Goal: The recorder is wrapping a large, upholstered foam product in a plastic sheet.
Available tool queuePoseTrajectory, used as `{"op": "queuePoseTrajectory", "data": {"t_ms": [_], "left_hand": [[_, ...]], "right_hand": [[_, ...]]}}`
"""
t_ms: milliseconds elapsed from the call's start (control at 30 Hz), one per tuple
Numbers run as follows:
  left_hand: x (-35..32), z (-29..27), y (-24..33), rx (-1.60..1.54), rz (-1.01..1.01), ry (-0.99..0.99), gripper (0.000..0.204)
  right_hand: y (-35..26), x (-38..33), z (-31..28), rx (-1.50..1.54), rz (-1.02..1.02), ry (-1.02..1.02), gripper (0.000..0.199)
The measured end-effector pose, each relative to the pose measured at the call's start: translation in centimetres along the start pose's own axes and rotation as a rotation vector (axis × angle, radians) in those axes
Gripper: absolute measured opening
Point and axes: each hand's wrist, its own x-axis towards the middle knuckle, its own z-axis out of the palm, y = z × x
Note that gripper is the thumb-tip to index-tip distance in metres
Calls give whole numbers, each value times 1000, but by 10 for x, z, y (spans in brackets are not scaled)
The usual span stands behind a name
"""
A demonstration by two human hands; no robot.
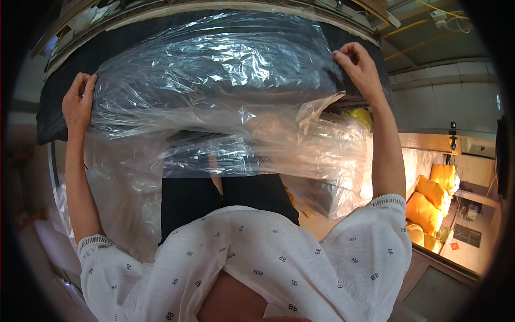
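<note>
Transparent plastic film [230,59] is pinched at its left edge by the left hand [79,104]; the right hand [359,70] curls at the opposite edge, grip unclear. Coverage of the dark cloth [56,110] appears largely done; creases and loose folds over the black trousers [188,198] are unsmoothed.

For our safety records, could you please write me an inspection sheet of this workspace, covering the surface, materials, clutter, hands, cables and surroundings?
Surface: dark cloth, largely covered.
Materials: crinkled clear plastic sheet spread across the cloth; clear plastic also hangs in front of the person's dark trousers.
Clutter: yellow bundles piled off to the right.
Hands: left hand at the sheet's left edge, right hand at its right edge; fingers curled, exact grip unclear.
Cables: yellow cord and white cord, upper right.
Surroundings: pale wall at right.
</note>
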Motion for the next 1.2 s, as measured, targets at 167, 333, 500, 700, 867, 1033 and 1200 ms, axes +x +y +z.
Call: {"op": "queuePoseTrajectory", "data": {"t_ms": [167,333,500,700,867,1033,1200], "left_hand": [[2,2,-2,-13,9,23,20],[0,1,1,-2,-5,3,21],[2,3,2,-24,-3,-7,19],[1,0,-1,-10,3,29,21],[0,0,1,-57,0,22,20],[-3,-4,3,-96,-6,11,17],[-40,-30,-17,-205,14,266,10]], "right_hand": [[-13,-28,10,-42,-90,-73,27],[4,-17,11,34,-152,-160,18],[12,10,7,265,-103,4,19],[-6,31,12,593,83,-38,23],[1,63,14,276,6,-160,17],[13,96,42,-59,-110,231,20],[0,74,83,-241,-85,267,28]]}}
